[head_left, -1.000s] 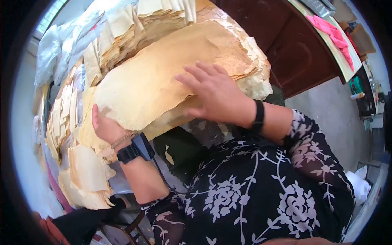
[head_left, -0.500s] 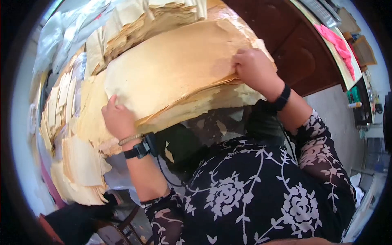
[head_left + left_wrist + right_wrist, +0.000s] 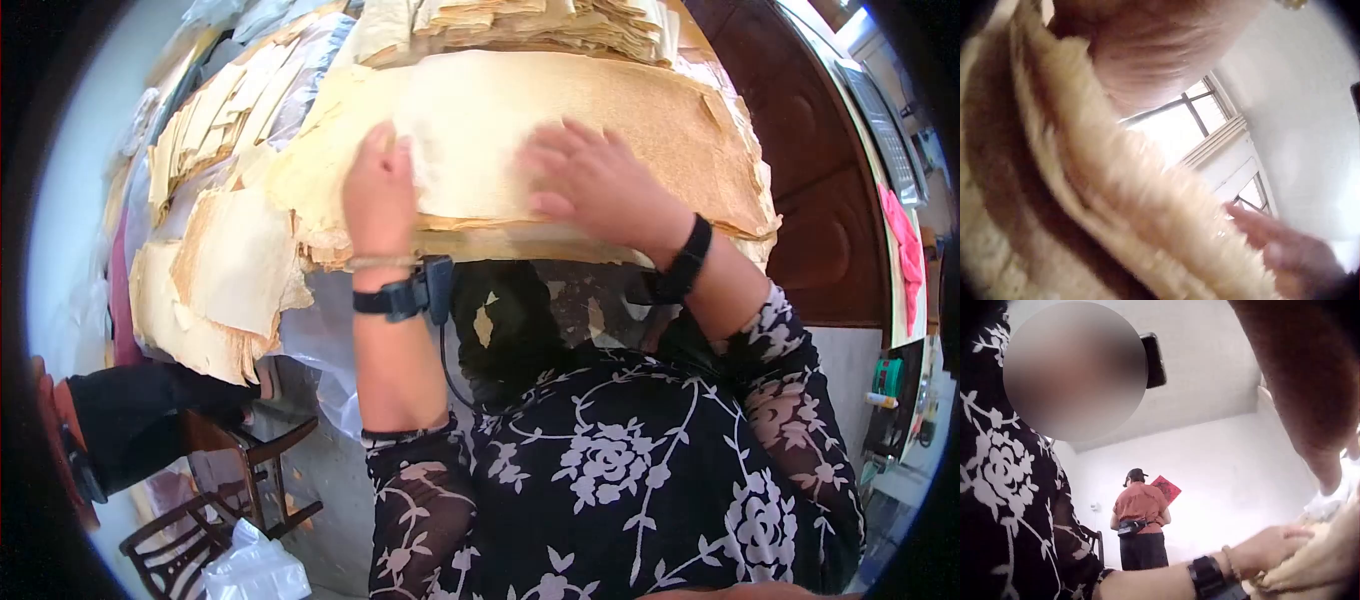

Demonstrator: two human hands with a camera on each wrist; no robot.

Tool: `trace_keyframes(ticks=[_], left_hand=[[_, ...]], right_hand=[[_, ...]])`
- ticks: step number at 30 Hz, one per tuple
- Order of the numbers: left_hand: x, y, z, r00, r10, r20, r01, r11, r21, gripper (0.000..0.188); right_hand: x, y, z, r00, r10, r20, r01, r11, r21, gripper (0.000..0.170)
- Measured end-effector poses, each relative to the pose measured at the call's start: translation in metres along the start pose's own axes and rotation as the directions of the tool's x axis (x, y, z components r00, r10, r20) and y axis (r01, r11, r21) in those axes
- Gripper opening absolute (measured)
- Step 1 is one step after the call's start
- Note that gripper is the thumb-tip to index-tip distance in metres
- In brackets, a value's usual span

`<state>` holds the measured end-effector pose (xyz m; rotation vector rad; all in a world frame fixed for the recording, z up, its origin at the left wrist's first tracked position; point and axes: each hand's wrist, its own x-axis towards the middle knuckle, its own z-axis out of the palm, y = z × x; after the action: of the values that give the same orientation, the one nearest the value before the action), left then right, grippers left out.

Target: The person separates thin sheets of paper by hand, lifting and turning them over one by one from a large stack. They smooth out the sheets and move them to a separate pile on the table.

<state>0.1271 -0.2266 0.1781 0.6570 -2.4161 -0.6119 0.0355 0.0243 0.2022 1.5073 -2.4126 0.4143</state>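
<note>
The sheet [image 3: 480,95] lay beneath the spread right hand [image 3: 600,188] and beside the left hand [image 3: 381,200], whose grip could not be determined; light, even pressure probably best suited squaring it.

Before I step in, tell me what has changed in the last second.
The right hand has left the near edge of the tan top sheet, where it seemed to pinch, and moved left, now spread over the middle. The head view has turned. The left hand stays at the sheet's left end, its grip too blurred to tell; the folded stack remains behind.
</note>
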Motion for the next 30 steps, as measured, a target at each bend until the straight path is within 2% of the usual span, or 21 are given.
trace_keyframes(ticks=[2, 4, 5, 6, 7, 8, 9, 11, 14, 19, 21, 22, 23, 24, 25, 26, 27, 28, 29, 30], left_hand=[[0.0, -0.023, -0.035, 0.967, -0.204, -0.156, 0.193, 0.978, -0.081, 0.025], [-0.008, -0.058, -0.057, 0.924, -0.156, -0.348, 0.176, 0.984, 0.026, 0.024], [-0.013, -0.074, -0.062, 0.928, -0.16, -0.336, 0.18, 0.983, 0.03, 0.024], [-0.017, -0.085, -0.063, 0.917, -0.349, -0.192, 0.32, 0.932, -0.167, 0.023], [-0.021, -0.094, -0.063, 0.868, -0.496, -0.018, 0.462, 0.82, -0.338, 0.023], [-0.029, -0.078, -0.069, 0.844, -0.533, 0.062, 0.514, 0.768, -0.384, 0.022], [-0.034, -0.077, -0.064, 0.842, -0.536, 0.063, 0.516, 0.765, -0.386, 0.022], [-0.048, -0.08, -0.054, 0.796, -0.592, 0.124, 0.553, 0.63, -0.545, 0.021], [-0.054, -0.075, -0.051, 0.799, -0.585, 0.14, 0.538, 0.592, -0.599, 0.022], [-0.061, -0.059, -0.05, 0.779, -0.595, 0.198, 0.562, 0.523, -0.641, 0.022], [-0.071, -0.057, -0.045, 0.791, -0.6, 0.118, 0.477, 0.485, -0.733, 0.019], [-0.074, -0.059, -0.042, 0.787, -0.608, 0.107, 0.474, 0.484, -0.735, 0.019], [-0.078, -0.062, -0.038, 0.778, -0.628, 0.035, 0.431, 0.492, -0.757, 0.019], [-0.082, -0.065, -0.036, 0.761, -0.647, -0.033, 0.391, 0.498, -0.774, 0.019], [-0.085, -0.067, -0.035, 0.753, -0.658, -0.034, 0.394, 0.491, -0.777, 0.019], [-0.088, -0.067, -0.034, 0.791, -0.61, -0.045, 0.385, 0.554, -0.738, 0.018], [-0.09, -0.066, -0.032, 0.828, -0.558, -0.051, 0.37, 0.614, -0.697, 0.019], [-0.091, -0.065, -0.031, 0.864, -0.501, -0.054, 0.349, 0.673, -0.653, 0.02], [-0.093, -0.064, -0.029, 0.862, -0.505, -0.048, 0.355, 0.668, -0.654, 0.02], [-0.096, -0.063, -0.026, 0.902, -0.388, -0.188, 0.248, 0.824, -0.51, 0.02]], right_hand=[[-0.003, -0.006, 0.012, 0.97, 0.111, 0.214, -0.125, 0.991, 0.053, 0.048], [-0.004, -0.004, 0.012, 0.976, 0.099, 0.193, -0.114, 0.991, 0.067, 0.048], [-0.008, -0.005, 0.011, 0.979, 0.108, 0.172, -0.122, 0.99, 0.072, 0.048], [-0.009, -0.004, 0.01, 0.977, 0.116, 0.178, -0.131, 0.989, 0.074, 0.048], [-0.007, -0.001, 0.009, 0.977, 0.102, 0.186, -0.117, 0.99, 0.075, 0.047], [-0.003, 0.001, 0.008, 0.977, 0.084, 0.195, -0.1, 0.992, 0.078, 0.046], [0.0, 0.002, 0.007, 0.977, 0.082, 0.198, -0.098, 0.992, 0.076, 0.046], [0.003, 0.0, 0.006, 0.967, 0.092, 0.236, -0.12, 0.987, 0.106, 0.045], [0.004, -0.001, 0.003, 0.979, 0.105, 0.175, -0.121, 0.989, 0.084, 0.038], [0.004, -0.002, -0.002, 0.983, 0.103, 0.15, -0.107, 0.994, 0.013, 0.038], [0.006, -0.004, -0.003, 0.991, 0.067, 0.119, -0.069, 0.997, 0.018, 0.038], [0.008, -0.007, -0.005, 0.991, 0.112, 0.078, -0.117, 0.991, 0.059, 0.036], [0.011, -0.012, -0.008, 0.987, 0.157, 0.041, -0.161, 0.982, 0.102, 0.035], [0.017, -0.019, -0.012, 0.988, 0.144, 0.049, -0.149, 0.983, 0.104, 0.035], [0.024, -0.028, -0.018, 0.996, 0.088, -0.005, -0.085, 0.973, 0.213, 0.033], [0.029, -0.037, -0.02, 0.997, 0.042, -0.061, -0.021, 0.95, 0.313, 0.031], [0.035, -0.045, -0.016, 0.998, 0.038, -0.051, -0.02, 0.951, 0.307, 0.031], [0.041, -0.053, -0.011, 0.996, -0.014, -0.088, 0.043, 0.941, 0.336, 0.03], [0.046, -0.062, -0.004, 0.99, -0.061, -0.126, 0.103, 0.925, 0.365, 0.03], [0.051, -0.069, 0.004, 0.99, -0.078, -0.118, 0.118, 0.919, 0.376, 0.032]])
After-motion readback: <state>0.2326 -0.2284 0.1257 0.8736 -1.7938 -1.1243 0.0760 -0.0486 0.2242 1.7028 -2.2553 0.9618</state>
